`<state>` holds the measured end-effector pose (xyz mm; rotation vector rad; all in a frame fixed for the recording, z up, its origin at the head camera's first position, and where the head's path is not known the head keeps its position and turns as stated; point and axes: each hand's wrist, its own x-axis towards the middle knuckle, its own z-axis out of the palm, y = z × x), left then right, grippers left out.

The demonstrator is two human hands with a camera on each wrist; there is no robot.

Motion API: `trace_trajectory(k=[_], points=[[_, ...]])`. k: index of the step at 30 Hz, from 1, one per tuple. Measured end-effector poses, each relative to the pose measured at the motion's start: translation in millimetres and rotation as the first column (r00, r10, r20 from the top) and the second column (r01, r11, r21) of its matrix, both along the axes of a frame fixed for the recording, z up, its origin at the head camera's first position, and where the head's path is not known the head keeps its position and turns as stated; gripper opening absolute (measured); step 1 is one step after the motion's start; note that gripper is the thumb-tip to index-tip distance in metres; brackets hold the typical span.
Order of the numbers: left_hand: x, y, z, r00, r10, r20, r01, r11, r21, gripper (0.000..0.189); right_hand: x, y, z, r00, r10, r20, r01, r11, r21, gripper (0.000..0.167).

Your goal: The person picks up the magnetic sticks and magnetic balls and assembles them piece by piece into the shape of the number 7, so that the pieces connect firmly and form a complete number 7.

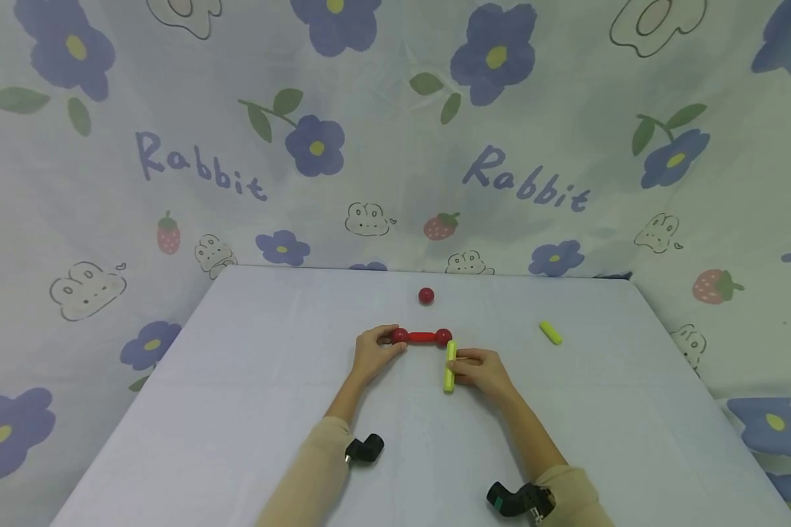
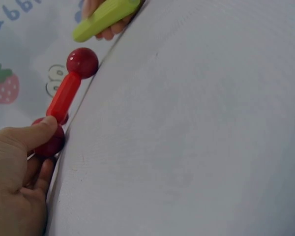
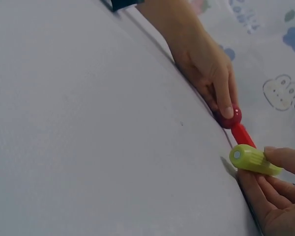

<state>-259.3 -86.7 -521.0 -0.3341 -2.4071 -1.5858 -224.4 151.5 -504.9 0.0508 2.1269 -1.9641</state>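
Note:
A red rod (image 1: 422, 337) joins two dark red balls, one at each end, like a small dumbbell. My left hand (image 1: 373, 354) grips the left ball (image 2: 49, 141) between thumb and fingers. The right ball (image 2: 82, 63) is free of that hand. Just to its right, my right hand (image 1: 482, 372) pinches a yellow-green rod (image 1: 450, 367) between thumb and fingers. The rod's far end is close by the right ball in the head view. A pale round spot marks the rod's near end face (image 3: 237, 154) in the right wrist view.
Behind the joined pieces, a loose dark red ball (image 1: 425, 296) lies on the white tabletop (image 1: 270, 439). A second yellow-green rod (image 1: 550, 333) lies off to the right. A printed floral cloth (image 1: 382, 146) hangs along the table's back edge.

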Motion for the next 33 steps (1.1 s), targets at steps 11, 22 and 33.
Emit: trace_trajectory(k=[11,22,33], points=[[-1.0,-0.6,0.3,1.000,0.001,0.030,-0.001,1.000,-0.011,0.040,3.9,-21.2,-0.9,0.999,-0.033,0.011,0.033,0.999,-0.025,0.043],[-0.2,-0.5,1.6,1.000,0.002,0.028,-0.001,1.000,-0.017,0.041,2.4,-30.0,1.8,0.996,-0.073,0.055,0.076,0.995,-0.059,0.045],[-1.6,-0.8,-1.7,1.000,0.003,0.027,-0.003,1.000,-0.012,0.041,0.3,-32.6,3.5,0.991,-0.106,0.085,0.110,0.993,-0.041,0.045]])
